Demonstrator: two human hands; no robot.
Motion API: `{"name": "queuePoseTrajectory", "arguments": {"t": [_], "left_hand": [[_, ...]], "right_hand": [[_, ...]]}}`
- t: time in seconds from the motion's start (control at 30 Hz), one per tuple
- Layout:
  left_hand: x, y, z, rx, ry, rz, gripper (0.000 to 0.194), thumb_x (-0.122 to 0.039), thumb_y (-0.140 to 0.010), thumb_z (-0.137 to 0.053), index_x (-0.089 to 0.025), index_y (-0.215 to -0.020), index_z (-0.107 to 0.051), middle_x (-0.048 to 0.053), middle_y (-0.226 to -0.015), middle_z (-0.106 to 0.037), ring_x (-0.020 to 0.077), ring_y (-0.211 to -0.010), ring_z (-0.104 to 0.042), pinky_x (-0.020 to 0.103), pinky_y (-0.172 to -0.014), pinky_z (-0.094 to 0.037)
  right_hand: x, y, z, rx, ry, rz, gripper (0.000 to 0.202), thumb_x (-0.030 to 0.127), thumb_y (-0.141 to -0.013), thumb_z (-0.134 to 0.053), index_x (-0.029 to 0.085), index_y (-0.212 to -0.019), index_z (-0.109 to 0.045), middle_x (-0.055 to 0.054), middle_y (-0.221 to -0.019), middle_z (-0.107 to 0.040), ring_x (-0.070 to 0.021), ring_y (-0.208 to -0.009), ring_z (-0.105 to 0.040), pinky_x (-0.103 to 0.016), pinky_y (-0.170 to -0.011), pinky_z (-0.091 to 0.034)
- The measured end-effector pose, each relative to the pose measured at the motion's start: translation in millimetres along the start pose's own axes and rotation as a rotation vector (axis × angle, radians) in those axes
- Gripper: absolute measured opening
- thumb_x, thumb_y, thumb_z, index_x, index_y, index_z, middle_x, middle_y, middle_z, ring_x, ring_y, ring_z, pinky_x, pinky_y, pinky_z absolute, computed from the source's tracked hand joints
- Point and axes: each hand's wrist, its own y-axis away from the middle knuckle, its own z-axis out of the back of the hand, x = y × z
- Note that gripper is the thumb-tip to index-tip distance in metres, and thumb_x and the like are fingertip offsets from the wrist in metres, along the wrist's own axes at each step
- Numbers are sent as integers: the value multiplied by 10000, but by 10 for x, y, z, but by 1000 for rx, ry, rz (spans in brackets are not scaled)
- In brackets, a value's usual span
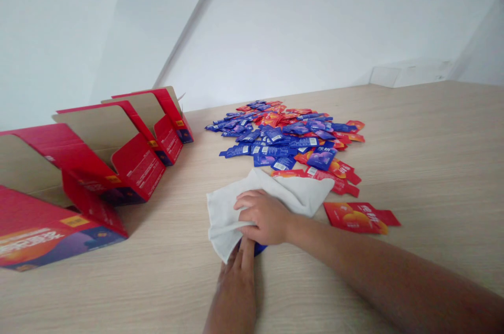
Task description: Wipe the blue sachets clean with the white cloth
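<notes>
Thin, creased white cloth (258, 183) spread on the pale wood-grain tabletop (165, 271), under the right hand (265, 217), fingers bent and slightly spread on top; pinching or merely pressing, hard to tell. Just below, left hand (238, 260) with fingers extended and close together, tips hidden. Beside both hands, a dark-blue flat piece (260, 248) (probably a sachet, mostly covered). Seemingly a wipe: best to pin that piece firmly with the left hand, keep the cloth smooth and stroke away from the pinned side, clear of the pile of flat blue and red sachets (271, 134) beyond. To the right, a lone red-and-orange sachet (356, 217); to the left, open red cardboard boxes (137, 171) in a row.
</notes>
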Motion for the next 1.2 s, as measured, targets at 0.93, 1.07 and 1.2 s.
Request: {"name": "queuePoseTrajectory", "arguments": {"t": [0.93,1.07,1.2], "left_hand": [[24,-3,-29,-45,-41,1,683,66,-752,-138,-88,-1394,-314,158,-1456,-392,206,-1351,-326,407,-1086,-361],[67,11,-52,-92,-31,-44,683,68,-764,-140,-110,-1399,-320,154,-1466,-372,226,-1377,-244,437,-1088,-359],[48,5,-30,-52,-27,-21,683,73,-760,-120,-84,-1393,-326,173,-1473,-345,227,-1380,-225,444,-1101,-335]], "right_hand": [[-12,-19,-18,24,23,-56,223,364,-843,-595,170,-780,-687,-67,-1040,-661,-226,-1073,-524,-387,-943,-358],[-48,-29,-13,7,83,-214,240,352,-875,-559,169,-805,-698,-79,-989,-659,-220,-1041,-523,-387,-929,-351],[-62,-27,-1,5,82,-235,238,350,-873,-563,167,-804,-699,-81,-996,-657,-217,-1032,-527,-384,-932,-353]]}}
